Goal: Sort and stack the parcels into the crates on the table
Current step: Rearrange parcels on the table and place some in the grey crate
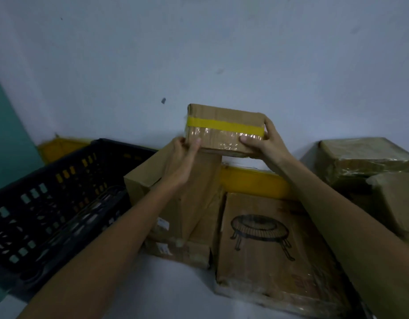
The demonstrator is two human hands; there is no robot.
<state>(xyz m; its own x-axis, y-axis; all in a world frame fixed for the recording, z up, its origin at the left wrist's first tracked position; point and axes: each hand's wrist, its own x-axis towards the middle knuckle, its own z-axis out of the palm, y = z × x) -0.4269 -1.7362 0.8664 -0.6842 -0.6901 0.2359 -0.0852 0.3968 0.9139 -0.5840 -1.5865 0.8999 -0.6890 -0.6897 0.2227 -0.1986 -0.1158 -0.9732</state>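
Observation:
A small brown cardboard parcel (224, 128) with a yellow tape band and clear tape is held up in front of the wall. My left hand (181, 157) grips its left end and my right hand (261, 143) grips its right end. Below it stands a tall brown box (187, 192), tilted among other parcels. To its right lies a box printed with a round table drawing (263, 238). A black slotted plastic crate (60, 192) sits at the left, and I see no parcel in the part of it that shows.
A yellow crate rim (252, 180) shows behind the boxes and another yellow corner (56, 148) behind the black crate. Plastic-wrapped parcels (364, 162) are stacked at the right. A small flat box (178, 252) lies at the front. The pale wall stands close behind.

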